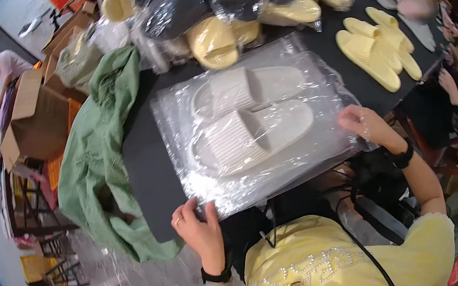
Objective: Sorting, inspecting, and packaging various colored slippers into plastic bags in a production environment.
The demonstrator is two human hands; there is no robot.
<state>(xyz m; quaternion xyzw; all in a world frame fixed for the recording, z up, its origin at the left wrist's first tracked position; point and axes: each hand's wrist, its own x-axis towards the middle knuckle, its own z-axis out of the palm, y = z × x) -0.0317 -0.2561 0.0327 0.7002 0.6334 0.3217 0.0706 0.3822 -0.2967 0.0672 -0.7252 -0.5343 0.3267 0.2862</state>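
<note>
A pair of white slides (285,119) with ribbed straps lies side by side in a clear plastic bag (323,77) on the black tabletop (155,184). My right hand (367,124) has its fingers curled on the bag's right edge, pinching the film. At the near left corner of the bag, my left hand (198,229) rests with its thumb and fingers apart, touching the edge. Past the bag, to the right, are loose yellow slides (371,54), some overlapping.
Bagged black slides (172,14) and bagged yellow slides (213,43) are heaped at the far edge. Green cloth (96,158) drapes over the table's left side. Cardboard boxes (35,111) stand beyond it, near another person (10,64). More people sit at the right.
</note>
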